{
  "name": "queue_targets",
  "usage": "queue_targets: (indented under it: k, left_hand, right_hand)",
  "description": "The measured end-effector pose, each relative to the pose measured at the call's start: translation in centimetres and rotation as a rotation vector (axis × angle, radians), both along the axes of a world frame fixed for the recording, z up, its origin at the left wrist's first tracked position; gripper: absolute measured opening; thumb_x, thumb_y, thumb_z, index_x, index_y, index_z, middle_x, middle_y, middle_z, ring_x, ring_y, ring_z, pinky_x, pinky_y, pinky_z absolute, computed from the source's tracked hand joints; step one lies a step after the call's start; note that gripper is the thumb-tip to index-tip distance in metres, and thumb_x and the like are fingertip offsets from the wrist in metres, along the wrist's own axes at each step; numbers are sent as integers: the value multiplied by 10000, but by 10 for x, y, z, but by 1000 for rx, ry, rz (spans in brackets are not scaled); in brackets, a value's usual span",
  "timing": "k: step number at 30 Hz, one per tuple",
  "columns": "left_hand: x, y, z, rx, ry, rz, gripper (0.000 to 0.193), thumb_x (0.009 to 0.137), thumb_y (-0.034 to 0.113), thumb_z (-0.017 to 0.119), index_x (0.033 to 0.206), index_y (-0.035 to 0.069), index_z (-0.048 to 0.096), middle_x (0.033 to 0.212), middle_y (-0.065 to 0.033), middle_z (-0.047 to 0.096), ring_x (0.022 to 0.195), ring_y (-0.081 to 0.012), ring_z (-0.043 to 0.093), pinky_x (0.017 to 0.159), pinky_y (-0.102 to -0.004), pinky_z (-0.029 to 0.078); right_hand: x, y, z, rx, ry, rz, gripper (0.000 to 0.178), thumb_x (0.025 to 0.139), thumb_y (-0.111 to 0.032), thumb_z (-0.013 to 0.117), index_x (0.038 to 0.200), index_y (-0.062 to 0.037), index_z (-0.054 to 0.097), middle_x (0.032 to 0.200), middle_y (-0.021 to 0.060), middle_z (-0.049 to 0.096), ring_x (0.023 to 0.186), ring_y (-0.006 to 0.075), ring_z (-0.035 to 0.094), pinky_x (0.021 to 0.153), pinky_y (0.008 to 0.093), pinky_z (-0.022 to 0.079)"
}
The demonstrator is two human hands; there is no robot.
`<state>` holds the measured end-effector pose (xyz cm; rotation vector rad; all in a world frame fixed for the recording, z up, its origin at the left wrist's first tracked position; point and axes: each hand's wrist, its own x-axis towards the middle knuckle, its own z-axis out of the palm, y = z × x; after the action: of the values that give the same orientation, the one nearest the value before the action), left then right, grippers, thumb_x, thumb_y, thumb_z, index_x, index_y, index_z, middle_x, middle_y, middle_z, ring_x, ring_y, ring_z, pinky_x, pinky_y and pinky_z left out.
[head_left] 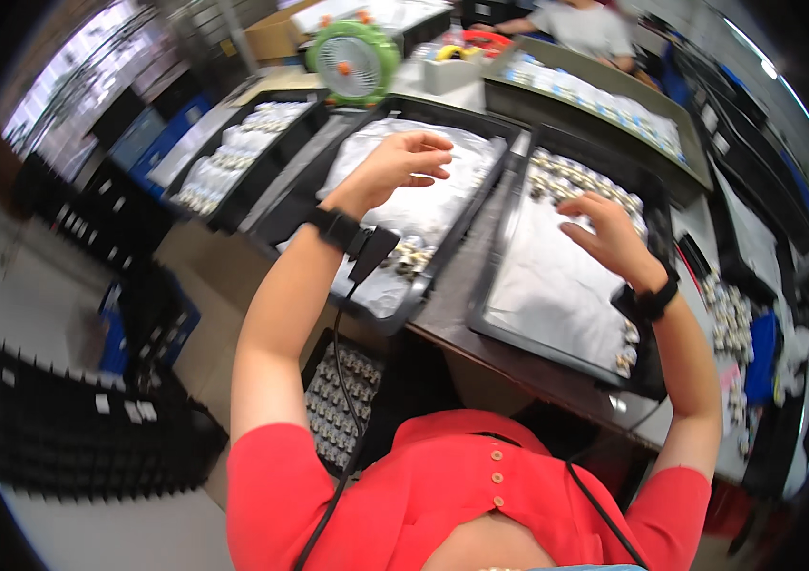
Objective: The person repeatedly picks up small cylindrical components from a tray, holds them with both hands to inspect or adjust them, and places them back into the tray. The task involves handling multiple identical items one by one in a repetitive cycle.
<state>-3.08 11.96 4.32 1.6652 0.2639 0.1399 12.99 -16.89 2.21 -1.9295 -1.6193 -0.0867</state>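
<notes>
My left hand point(404, 169) hovers above a black tray point(263, 226) lined with white sheeting point(366, 152). Its fingers are bent but apart, with nothing visible between them. Small metal parts point(411, 255) lie in that tray near my left wrist. Over a second black tray point(542, 344) to the right is my right hand point(611, 236), thumb and fingers apart and seemingly holding nothing. It is closest to rows of small silver and brass-coloured parts point(566, 176) at that tray's far end. White sheeting point(547, 281) covers much of the tray's bottom. A few more parts point(626, 357) sit at its near right corner.
A green fan point(354, 65) stands behind the left tray. Another parts tray point(224, 205) is at the far left. A long olive bin point(528, 100) lies at the back, with a person point(580, 29) beyond it. Loose parts point(730, 319) are at right. Below the table edge sits a parts tray point(340, 400).
</notes>
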Motion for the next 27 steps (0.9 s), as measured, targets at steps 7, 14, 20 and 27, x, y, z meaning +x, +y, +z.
queue_targets:
  k: [7, 14, 20, 27]
  left_hand:
    - [23, -95, -3, -448, -148, -296, 280, 886, 144, 595, 1141, 35, 558, 1033, -90, 627, 946, -197, 635, 809, -292, 521]
    - [29, -90, -38, -600, -101, -204, 326, 882, 163, 600, 1170, 30, 524, 1032, -85, 607, 951, -193, 610, 826, -302, 496]
    - [26, -76, -29, -868, -272, -141, 266, 886, 170, 583, 1106, 28, 535, 978, -78, 605, 917, -192, 605, 793, -303, 503]
    - [23, -88, -30, -694, -188, -97, 293, 865, 187, 621, 1118, 63, 544, 964, -26, 605, 922, -141, 583, 796, -283, 470]
  right_hand:
    - [62, -56, -18, -665, -47, -252, 351, 621, -218, 734, 881, 0, 644, 810, 178, 653, 793, 314, 634, 695, 370, 499]
    - [64, -83, -40, -1052, 30, -409, 538, 516, -279, 777, 961, -25, 612, 900, 169, 655, 872, 310, 631, 728, 369, 505]
    - [66, -64, -46, -1142, -91, -391, 429, 542, -144, 712, 932, -33, 571, 835, 176, 635, 815, 328, 626, 699, 380, 502]
    - [9, -1, 16, -240, 167, -146, 407, 682, -65, 655, 1071, -28, 540, 974, 147, 597, 704, 199, 616, 657, 301, 497]
